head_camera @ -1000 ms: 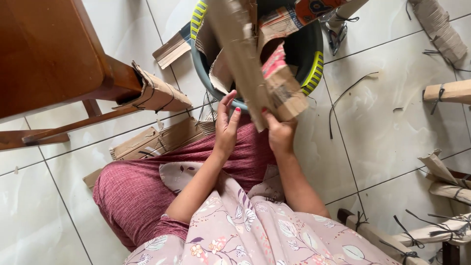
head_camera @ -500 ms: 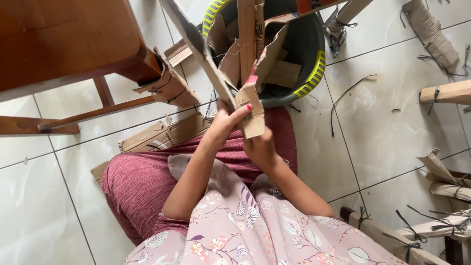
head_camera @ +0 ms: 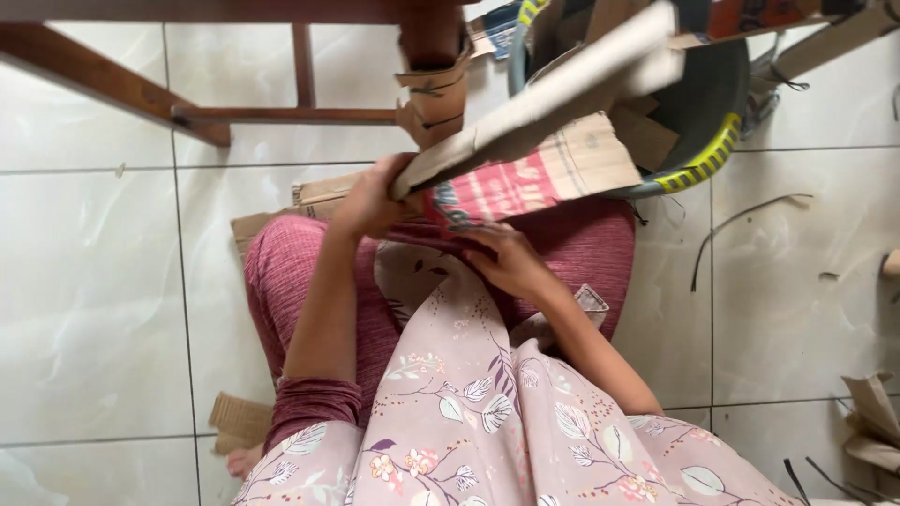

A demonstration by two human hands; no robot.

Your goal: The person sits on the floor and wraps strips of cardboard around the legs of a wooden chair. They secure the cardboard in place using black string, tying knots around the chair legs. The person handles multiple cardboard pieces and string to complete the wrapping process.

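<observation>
Seated on the tiled floor [head_camera: 94, 309], person looking down at own lap. Left hand [head_camera: 370, 197] is curled tight around the near end of a long folded cardboard strip [head_camera: 553, 89], which runs up and to the right, out over the dark plastic tub [head_camera: 708, 122] with the yellow-striped rim; gripping at the end looks like it gives leverage to swing or fold the long piece. Right hand [head_camera: 511, 262] sits just under a flatter cardboard panel [head_camera: 525, 183] with red and blue print, fingers bent and pressed against its lower edge, seemingly bracing it against the lap; how far the fingers wrap round it, cannot tell. The panel lies directly below the strip, touching or nearly so at the left-hand end, over the knees and the tub's near rim. Cardboard: plain brown kraft, creased, strip blurred by motion, panel's printed face up, one corner cut at an angle. The tub holds more cardboard offcuts, likely why it stands right in front of the knees. Wooden chair frame [head_camera: 197, 112] at upper left, one leg wrapped in cardboard. More cardboard scraps [head_camera: 872, 422] and dark straps [head_camera: 741, 225] lie on the floor at right.
</observation>
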